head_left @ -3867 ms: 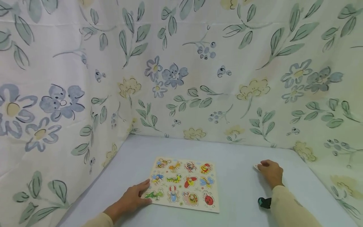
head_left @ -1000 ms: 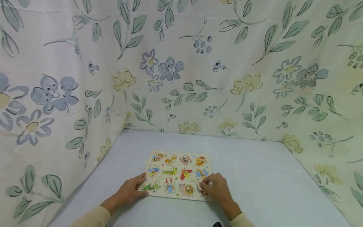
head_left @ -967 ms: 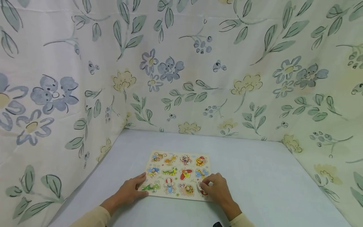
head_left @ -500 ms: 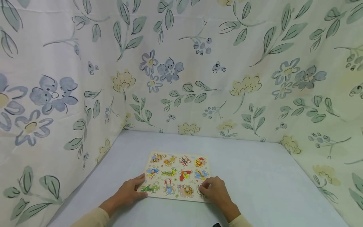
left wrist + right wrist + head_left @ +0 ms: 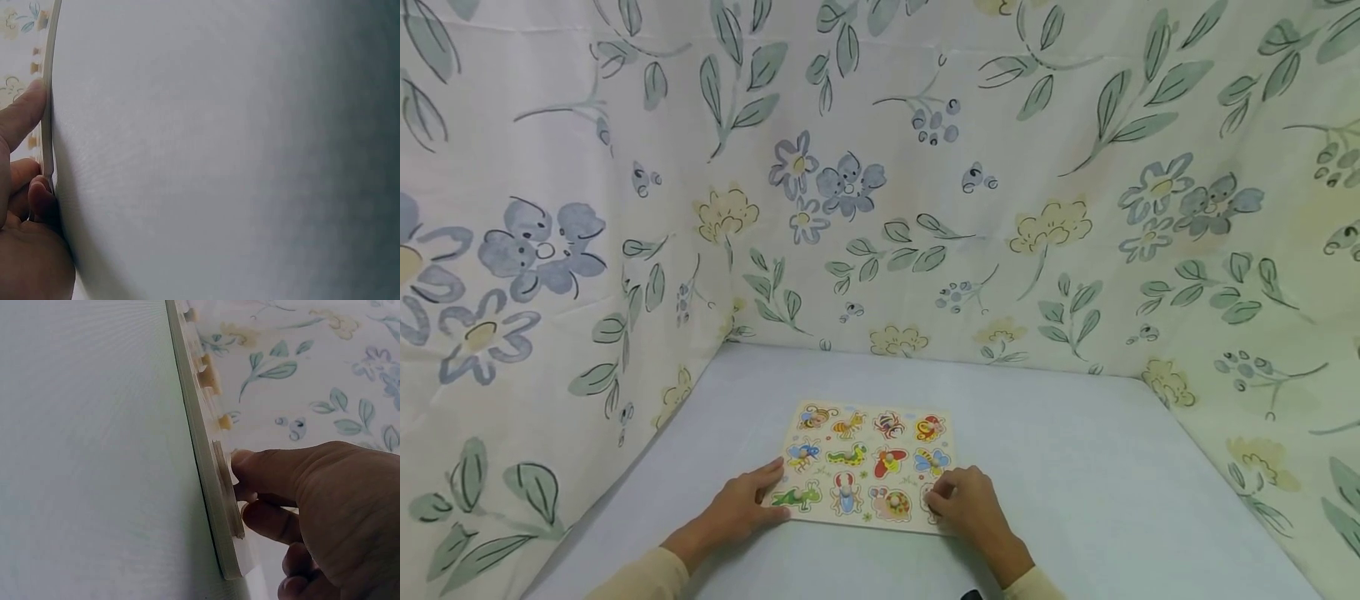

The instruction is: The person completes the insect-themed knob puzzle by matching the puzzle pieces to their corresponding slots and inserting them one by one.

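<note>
A pale wooden peg puzzle board (image 5: 904,482) with rows of colourful insect pieces lies on the table. My left hand (image 5: 741,507) grips its near left corner, the thumb at the near edge and the fingers along the left side. My right hand (image 5: 973,504) pinches the knob of a puzzle piece (image 5: 226,487) at the near right corner. In the right wrist view that piece stands slightly proud of the board's face, seemingly against it; whether it sits in a recess I cannot tell. The hand covers most of it in the head view. A snail piece (image 5: 893,504) lies just left.
The white tabletop (image 5: 1075,467) extends around the board. Floral cloth (image 5: 880,208) hangs as a wall behind and on both sides. A small dark object (image 5: 972,595) shows at the right sleeve, at the frame's bottom edge.
Earlier the right hand held the piece off to the right of the board. It has since moved left over the near right corner, lowering the piece there. Little differs over the last half second.
</note>
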`<control>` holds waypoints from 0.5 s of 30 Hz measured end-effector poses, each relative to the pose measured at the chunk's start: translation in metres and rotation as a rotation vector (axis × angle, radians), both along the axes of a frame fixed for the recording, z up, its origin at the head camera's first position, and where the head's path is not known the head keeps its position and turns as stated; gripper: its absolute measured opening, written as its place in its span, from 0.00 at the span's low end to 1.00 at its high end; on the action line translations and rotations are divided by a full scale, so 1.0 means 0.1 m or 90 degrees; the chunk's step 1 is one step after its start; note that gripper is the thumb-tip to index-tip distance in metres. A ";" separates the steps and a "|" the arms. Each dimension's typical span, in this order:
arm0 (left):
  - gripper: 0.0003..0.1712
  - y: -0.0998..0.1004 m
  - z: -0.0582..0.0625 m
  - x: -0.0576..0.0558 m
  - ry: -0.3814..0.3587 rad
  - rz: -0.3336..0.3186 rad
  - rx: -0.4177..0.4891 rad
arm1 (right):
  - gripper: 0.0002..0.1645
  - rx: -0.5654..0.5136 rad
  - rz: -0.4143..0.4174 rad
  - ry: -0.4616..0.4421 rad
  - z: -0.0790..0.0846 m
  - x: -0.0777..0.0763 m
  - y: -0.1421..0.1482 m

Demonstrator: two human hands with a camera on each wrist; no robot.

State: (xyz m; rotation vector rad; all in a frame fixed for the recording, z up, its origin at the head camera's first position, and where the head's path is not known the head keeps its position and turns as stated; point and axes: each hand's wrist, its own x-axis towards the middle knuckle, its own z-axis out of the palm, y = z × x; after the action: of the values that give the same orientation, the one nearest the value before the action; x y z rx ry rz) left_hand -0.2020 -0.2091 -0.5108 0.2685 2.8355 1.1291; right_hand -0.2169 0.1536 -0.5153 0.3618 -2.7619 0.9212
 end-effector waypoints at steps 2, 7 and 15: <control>0.47 0.00 0.01 -0.01 0.001 -0.001 -0.003 | 0.12 -0.004 0.006 0.003 0.01 -0.01 0.01; 0.47 0.01 0.02 -0.03 -0.004 0.005 -0.012 | 0.13 -0.002 0.016 0.002 0.00 -0.02 0.02; 0.48 0.00 -0.01 -0.03 -0.009 0.011 -0.016 | 0.13 0.009 0.038 0.008 0.00 -0.01 0.03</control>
State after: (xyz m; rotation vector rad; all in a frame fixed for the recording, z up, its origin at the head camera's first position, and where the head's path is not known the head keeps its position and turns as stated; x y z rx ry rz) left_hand -0.2046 -0.2090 -0.5114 0.2346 2.8426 1.0929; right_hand -0.2178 0.1562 -0.5155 0.4534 -2.7607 0.9113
